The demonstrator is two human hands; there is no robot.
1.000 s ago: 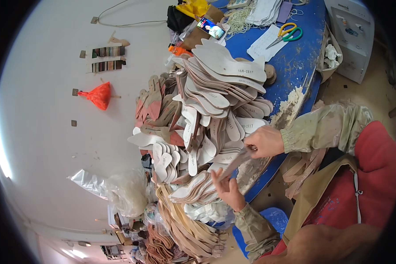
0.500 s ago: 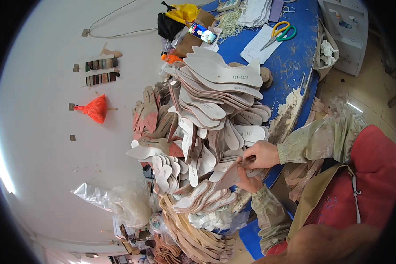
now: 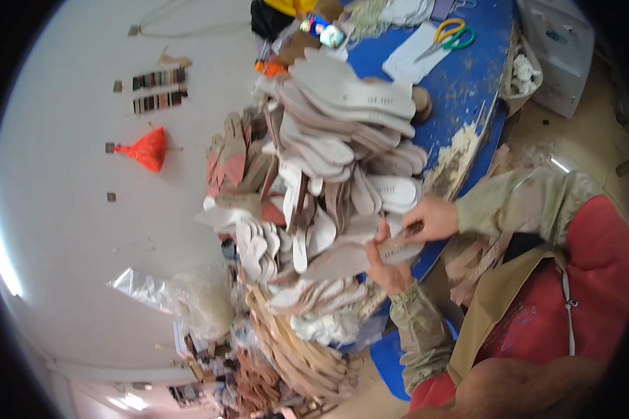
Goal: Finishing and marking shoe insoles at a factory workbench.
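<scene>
Two bare hands work over the near edge of a blue tabletop (image 3: 479, 80); clock positions are taken from the hands as seen in the view. The left hand (image 3: 390, 271) grasps one pale insole (image 3: 346, 260), with fingers and thumb wrapped about its middle. The insole is tilted and extends from the right hand toward between 8 and 9 o'clock, its far end above a low stack of similar insoles (image 3: 311, 297). The right hand (image 3: 435, 218) is clenched on a small dark object (image 3: 414, 228) at the insole's near end; blur hides the object's kind, and whether this hand also grips the insole cannot be told.

A large, uneven pile of insoles (image 3: 353, 98) stands at 11 o'clock. At 12 o'clock, scissors (image 3: 445, 45) with yellow and green handles lie partly on a white paper (image 3: 407, 61). A lit phone (image 3: 321, 30) is noted at 11 o'clock, beyond the pile. An orange-red bag (image 3: 147, 149) hangs on the wall (image 3: 63, 188) at 10 o'clock. Long tan strips (image 3: 286, 342) lie at 8 o'clock; a blue bin (image 3: 391, 364) stands at 6 o'clock.
</scene>
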